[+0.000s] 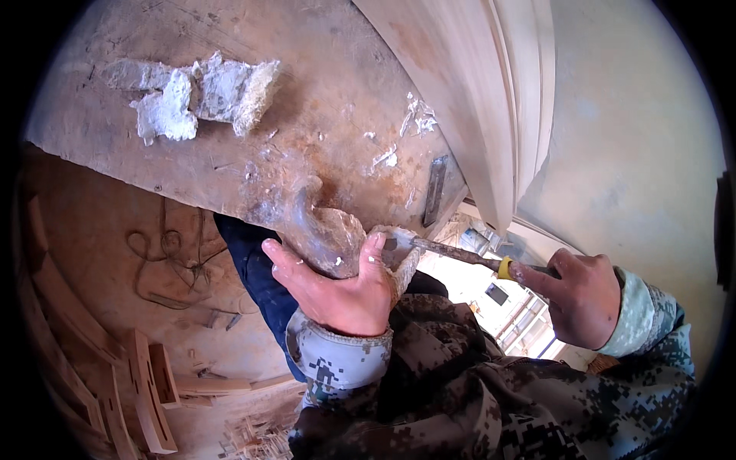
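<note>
My left hand (345, 295) wraps round a translucent plastic container (326, 226), tilted at the workbench's near edge. White crust covers its rim and part of its wall. In my right hand (586, 295) is a long narrow tool (460, 253) with a yellow band (504, 267) by the fingers. The tool's far end reaches the container's crusted mouth, close to my left thumb; its tip is partly hidden, so I cannot tell its exact kind. Farther off on the workbench (322, 61) lies a lumpy white-crusted piece (226, 92) with a frayed end.
White scraps (418, 115) and a dark flat bar (435, 190) lie on the bench's right part. Long curved wooden boards (468, 84) stand along the right. Below left, a thin cord (165, 257) lies on the floor near slotted wooden pieces (146, 391).
</note>
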Tool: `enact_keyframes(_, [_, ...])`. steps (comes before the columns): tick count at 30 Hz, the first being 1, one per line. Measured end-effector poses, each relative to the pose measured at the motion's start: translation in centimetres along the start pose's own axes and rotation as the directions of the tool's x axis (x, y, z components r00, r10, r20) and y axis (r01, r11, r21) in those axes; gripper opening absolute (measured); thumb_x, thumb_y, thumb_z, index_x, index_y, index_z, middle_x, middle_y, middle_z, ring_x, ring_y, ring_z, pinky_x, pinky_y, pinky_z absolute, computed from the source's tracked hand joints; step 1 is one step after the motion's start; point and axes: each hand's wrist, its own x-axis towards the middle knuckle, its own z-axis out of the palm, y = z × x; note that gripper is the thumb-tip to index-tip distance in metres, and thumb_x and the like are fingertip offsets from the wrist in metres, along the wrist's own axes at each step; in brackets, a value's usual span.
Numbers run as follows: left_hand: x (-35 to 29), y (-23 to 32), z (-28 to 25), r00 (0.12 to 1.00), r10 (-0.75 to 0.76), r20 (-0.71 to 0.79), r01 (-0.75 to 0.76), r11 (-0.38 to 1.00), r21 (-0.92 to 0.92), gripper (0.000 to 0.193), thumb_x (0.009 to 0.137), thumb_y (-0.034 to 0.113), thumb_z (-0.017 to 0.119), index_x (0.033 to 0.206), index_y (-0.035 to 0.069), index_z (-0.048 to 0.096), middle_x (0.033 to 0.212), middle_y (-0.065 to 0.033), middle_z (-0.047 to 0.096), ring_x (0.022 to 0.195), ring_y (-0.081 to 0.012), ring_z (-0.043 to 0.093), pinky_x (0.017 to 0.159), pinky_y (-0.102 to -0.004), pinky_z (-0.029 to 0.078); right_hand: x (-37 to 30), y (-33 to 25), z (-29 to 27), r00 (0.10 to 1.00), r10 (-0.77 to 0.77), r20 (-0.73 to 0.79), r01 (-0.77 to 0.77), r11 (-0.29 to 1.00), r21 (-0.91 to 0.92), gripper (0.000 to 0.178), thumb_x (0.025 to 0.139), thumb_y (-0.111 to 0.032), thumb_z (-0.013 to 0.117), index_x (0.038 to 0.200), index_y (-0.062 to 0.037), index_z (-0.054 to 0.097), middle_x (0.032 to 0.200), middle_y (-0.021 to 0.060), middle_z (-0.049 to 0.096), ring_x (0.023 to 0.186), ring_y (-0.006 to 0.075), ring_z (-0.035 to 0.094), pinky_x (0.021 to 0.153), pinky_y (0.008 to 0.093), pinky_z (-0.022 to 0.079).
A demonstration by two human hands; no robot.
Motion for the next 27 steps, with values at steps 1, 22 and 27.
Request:
enact_keyframes(1, [-0.1,0.2,-0.1,0.999,-0.026,0.031,0.026,1.0,-0.015,0.119,0.08,0.025,0.09,0.158,-0.016,0.01,0.157,-0.0359,0.03,0.146,-0.0416,0.039,0.122,-0.0456,0.033,0.1,0.0,-0.2,1.0,-0.003,0.009,0.002,1.0,0.004,0.061,0.073,0.005,0.067,0.13,-0.0169,0.074,0.072,0.0122,0.052,0.051,0.0272,0.054,0.048,0.0407,0.046])
enact_keyframes(22, [0.5,1.3,1.0,1.0,0.006,-0.029,-0.006,1.0,-0.003,0.111,0.079,0.028,0.091,0.157,-0.013,0.024,0.151,-0.0333,0.041,0.141,-0.0433,0.045,0.117,-0.0469,0.038,2.9,2.5,1.0,0.986,0.001,0.169,-0.008,0.999,0.041,0.081,0.064,-0.005,0.073,0.143,-0.0188,0.063,0.078,0.0125,0.062,0.064,0.0316,0.064,0.059,0.0434,0.051])
enact_keyframes(27, [0.8,1.7,-0.3,0.999,0.028,-0.025,-0.028,1.0,0.012,0.112,0.078,0.024,0.091,0.157,-0.013,0.021,0.156,-0.0322,0.036,0.147,-0.0411,0.039,0.122,-0.0465,0.031,4.3,3.4,-1.4,0.98,-0.057,0.188,0.039,0.995,0.096,0.077,0.063,-0.003,0.073,0.139,-0.0183,0.067,0.077,0.0135,0.064,0.064,0.0334,0.064,0.059,0.0428,0.052])
